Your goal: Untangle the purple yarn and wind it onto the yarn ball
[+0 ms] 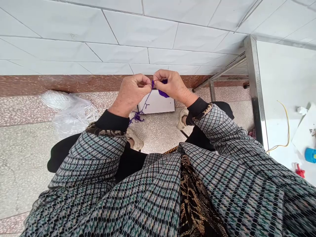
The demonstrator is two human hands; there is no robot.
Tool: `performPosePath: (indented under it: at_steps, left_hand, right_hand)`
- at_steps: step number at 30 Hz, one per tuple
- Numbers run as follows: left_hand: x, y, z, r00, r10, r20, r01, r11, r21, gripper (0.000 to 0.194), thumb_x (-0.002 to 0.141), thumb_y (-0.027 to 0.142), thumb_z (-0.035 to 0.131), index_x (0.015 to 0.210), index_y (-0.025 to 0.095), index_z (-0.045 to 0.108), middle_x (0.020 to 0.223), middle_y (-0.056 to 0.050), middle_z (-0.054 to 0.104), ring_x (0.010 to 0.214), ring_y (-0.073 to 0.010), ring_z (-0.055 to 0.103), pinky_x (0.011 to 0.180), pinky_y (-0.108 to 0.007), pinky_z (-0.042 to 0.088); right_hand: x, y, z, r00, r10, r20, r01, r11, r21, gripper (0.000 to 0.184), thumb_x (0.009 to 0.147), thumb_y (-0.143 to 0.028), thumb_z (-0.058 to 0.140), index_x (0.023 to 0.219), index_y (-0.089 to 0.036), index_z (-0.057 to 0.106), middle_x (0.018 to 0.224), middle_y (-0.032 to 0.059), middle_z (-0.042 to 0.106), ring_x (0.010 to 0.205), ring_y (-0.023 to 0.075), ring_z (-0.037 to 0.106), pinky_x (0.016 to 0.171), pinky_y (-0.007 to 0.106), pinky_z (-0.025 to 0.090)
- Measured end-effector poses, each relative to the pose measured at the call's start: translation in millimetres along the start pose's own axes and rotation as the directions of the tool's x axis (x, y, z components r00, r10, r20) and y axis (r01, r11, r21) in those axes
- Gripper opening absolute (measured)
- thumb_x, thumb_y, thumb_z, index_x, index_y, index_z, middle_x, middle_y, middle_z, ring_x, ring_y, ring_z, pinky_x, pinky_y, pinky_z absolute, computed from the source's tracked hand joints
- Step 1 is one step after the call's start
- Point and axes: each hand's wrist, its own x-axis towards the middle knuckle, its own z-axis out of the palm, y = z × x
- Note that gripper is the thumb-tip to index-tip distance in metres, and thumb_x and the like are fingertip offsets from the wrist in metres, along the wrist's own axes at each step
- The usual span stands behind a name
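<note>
The purple yarn [152, 84] is in the air between the two hands, in front of the person and above the floor, with a short piece pinched at the fingertips. The left hand [132, 92] has thumb and forefinger closed on it; the right hand [174, 86] clamps it the same way, the two sets of fingertips nearly meeting. From there a thin strand [148, 96] hangs down to a loose tangle [136, 117] near the left cuff. A purple ball [163, 94] shows just under the right hand; whether the palm holds it, I cannot tell. Behind and below is a white panel [158, 104] with a dark edge. The left shoe [135, 141] and right shoe [182, 119] stand on the speckled floor [159, 135], on either side of it. Off to the left, white yarn [56, 99] lies by a clear plastic bag [71, 120]. To the right is a white table [278, 82] bearing a yellow cord [287, 126], a blue cap [310, 154] and a small red object [300, 171]. A tiled wall [143, 29] rises ahead.
</note>
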Motion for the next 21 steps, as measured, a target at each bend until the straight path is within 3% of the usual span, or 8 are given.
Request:
performPosePath:
  at_steps: [5,10,21]
  left_hand:
    - [-3,10,-1.4,0.991,0.054,-0.120,-0.058,0.998,-0.027,0.012,0.083,0.016,0.065,0.090,0.019,0.073,0.093,-0.004,0.080,0.089,-0.0195,0.073,0.090,-0.040,0.063]
    - [-4,12,-4.7,0.994,0.095,-0.045,-0.093,0.995,0.041,0.008,0.083,0.026,0.075,0.090,0.023,0.077,0.096,-0.004,0.082,0.097,-0.0261,0.079,0.096,-0.040,0.065]
    - [-1,3,-7.1,0.996,0.088,0.022,-0.089,0.995,0.038,0.013,0.084,0.035,0.078,0.089,0.022,0.077,0.086,-0.005,0.079,0.090,-0.0249,0.075,0.088,-0.037,0.067]
  right_hand:
    - [0,4,0,1.000,-0.003,-0.014,0.003,1.000,0.008,0.009,0.102,-0.013,0.064,0.093,-0.016,0.064,0.085,-0.0009,0.066,0.085,0.0140,0.060,0.089,0.028,0.053]
    - [0,1,-2,1.000,-0.013,0.010,0.014,0.999,-0.036,0.007,0.102,-0.013,0.065,0.095,-0.014,0.066,0.088,0.0005,0.066,0.086,0.0146,0.060,0.089,0.030,0.052]
    - [-1,0,-4,1.000,-0.013,0.023,0.018,0.974,-0.226,0.008,0.102,-0.010,0.064,0.103,-0.014,0.071,0.099,0.0056,0.072,0.095,0.0189,0.063,0.094,0.032,0.051]
